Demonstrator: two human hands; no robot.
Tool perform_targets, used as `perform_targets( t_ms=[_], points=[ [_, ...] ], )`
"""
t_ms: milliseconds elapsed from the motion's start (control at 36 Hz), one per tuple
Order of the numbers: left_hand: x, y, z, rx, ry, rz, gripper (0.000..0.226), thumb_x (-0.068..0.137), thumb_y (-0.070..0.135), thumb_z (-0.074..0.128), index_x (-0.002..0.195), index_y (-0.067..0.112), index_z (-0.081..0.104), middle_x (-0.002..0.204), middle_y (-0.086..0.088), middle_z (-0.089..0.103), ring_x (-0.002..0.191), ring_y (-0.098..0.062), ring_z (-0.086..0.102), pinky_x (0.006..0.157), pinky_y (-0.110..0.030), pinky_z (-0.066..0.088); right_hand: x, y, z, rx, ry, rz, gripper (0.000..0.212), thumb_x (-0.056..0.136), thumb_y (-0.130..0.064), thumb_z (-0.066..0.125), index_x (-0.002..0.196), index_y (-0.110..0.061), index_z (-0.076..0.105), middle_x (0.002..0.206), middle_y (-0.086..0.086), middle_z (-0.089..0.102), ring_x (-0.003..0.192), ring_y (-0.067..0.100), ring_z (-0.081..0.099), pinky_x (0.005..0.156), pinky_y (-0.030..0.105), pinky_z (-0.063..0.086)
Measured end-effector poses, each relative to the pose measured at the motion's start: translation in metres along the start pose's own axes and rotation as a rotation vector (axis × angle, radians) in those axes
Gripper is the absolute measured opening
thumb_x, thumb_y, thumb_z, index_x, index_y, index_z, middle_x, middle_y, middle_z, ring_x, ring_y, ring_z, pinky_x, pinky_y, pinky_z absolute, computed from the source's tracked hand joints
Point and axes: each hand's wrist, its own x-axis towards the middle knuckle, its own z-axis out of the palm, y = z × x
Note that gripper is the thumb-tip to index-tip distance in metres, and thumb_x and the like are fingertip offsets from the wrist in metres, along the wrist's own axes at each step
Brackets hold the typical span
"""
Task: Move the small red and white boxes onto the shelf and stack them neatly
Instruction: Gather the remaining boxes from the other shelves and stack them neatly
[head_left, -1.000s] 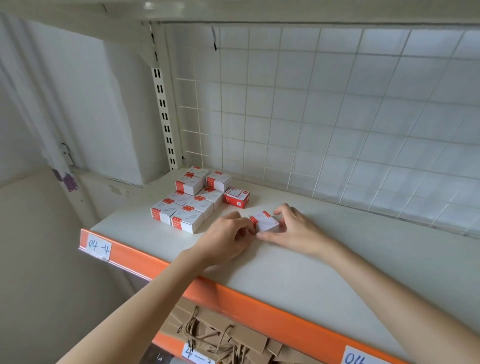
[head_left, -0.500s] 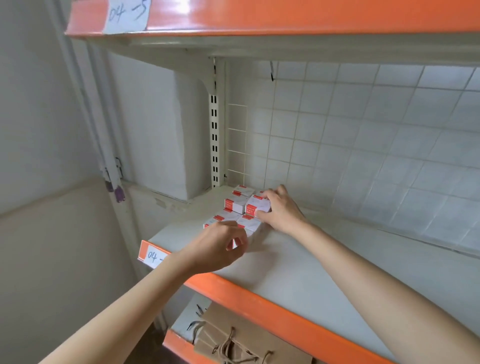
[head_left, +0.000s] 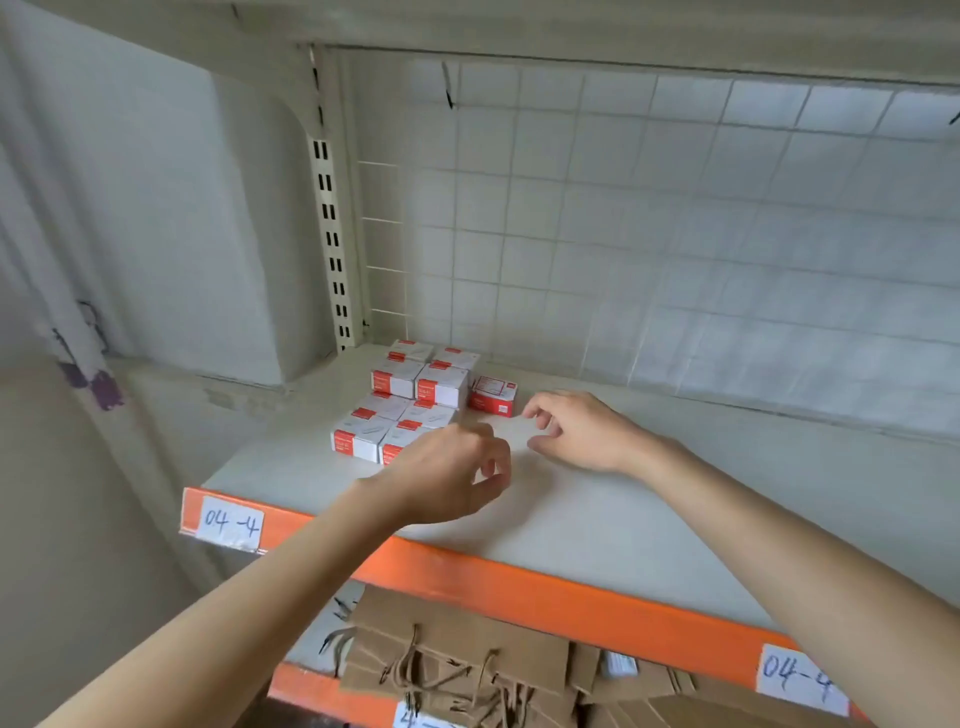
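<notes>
- Shelf (head_left: 597, 519): pale board with an orange front rail; two white paper labels on the rail, the left label (head_left: 228, 522) handwritten "04-4", the right label (head_left: 797, 675) reading "04-4" with its last figure partly cut.
- Small red and white boxes (head_left: 410, 402): clustered at the shelf's back left corner, packed side by side, some two high; printing too small to read.
- Single red box (head_left: 492, 396): just right of the cluster, red side facing forward.
- Left hand (head_left: 447, 478): above the shelf in front of the cluster, fingers loosely curled, holding nothing.
- Right hand (head_left: 582, 434): near the single box, apart from it, fingers relaxed and empty.
- Lower shelf: brown paper bags (head_left: 467, 660) with twine handles, lying flat.
</notes>
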Motion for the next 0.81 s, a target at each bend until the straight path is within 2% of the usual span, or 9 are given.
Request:
perform_targets(
  t_ms=[83,167,361,472,583,806],
  points=[
    [0.013,0.014,0.007,0.045,-0.04,0.032,0.014,0.091,0.03,0.054,0.095,0.022,0.066,0.094,0.005,0.058,0.07,-0.007,0.045,0.068,-0.026,0.045,-0.023,0.026,-0.007,-0.101,-0.05,0.022,0.035,0.087,-0.024,0.059,0.12,-0.014,0.053,0.114,0.003,0.055,0.087,0.011,0.047,0.087,0.025,0.042],
    [0.028,0.031,0.011,0.083,-0.06,0.064,0.016,0.092,0.033,0.053,0.097,0.024,0.065,0.096,0.006,0.059,0.071,-0.007,0.046,0.069,-0.026,0.044,-0.047,0.049,-0.019,-0.131,-0.07,0.06,0.036,0.088,-0.025,0.059,0.121,-0.015,0.051,0.112,-0.002,0.051,0.089,0.007,0.045,0.091,0.025,0.041],
    [0.066,0.103,0.033,0.102,-0.08,0.166,0.017,0.092,0.034,0.053,0.099,0.024,0.066,0.098,0.004,0.061,0.072,-0.007,0.046,0.066,-0.024,0.039,-0.121,0.11,-0.047,-0.156,-0.043,0.163,0.035,0.088,-0.024,0.056,0.122,-0.017,0.051,0.116,0.002,0.052,0.101,0.015,0.052,0.094,0.03,0.043],
    [0.085,0.166,0.05,0.121,-0.118,0.204,0.02,0.093,0.035,0.052,0.102,0.024,0.065,0.101,0.004,0.06,0.086,-0.011,0.057,0.069,-0.023,0.04,-0.185,0.151,-0.067,-0.191,-0.031,0.201,0.035,0.09,-0.023,0.053,0.124,-0.016,0.05,0.117,0.002,0.05,0.105,0.018,0.052,0.094,0.03,0.042],
    [0.108,0.239,0.072,0.155,-0.194,0.272,0.023,0.094,0.036,0.05,0.106,0.023,0.064,0.108,0.004,0.059,0.098,-0.014,0.056,0.079,-0.025,0.045,-0.251,0.198,-0.094,-0.223,-0.001,0.284,0.036,0.09,-0.023,0.051,0.125,-0.017,0.048,0.118,0.001,0.048,0.105,0.02,0.052,0.092,0.031,0.041],
    [0.153,0.386,0.133,0.11,-0.141,0.452,0.021,0.094,0.033,0.049,0.105,0.023,0.063,0.107,0.004,0.058,0.096,-0.014,0.058,0.072,-0.023,0.041,-0.392,0.277,-0.132,-0.225,0.045,0.448,0.035,0.09,-0.023,0.053,0.124,-0.018,0.05,0.12,0.002,0.049,0.102,0.019,0.054,0.092,0.033,0.043]
  ],
)
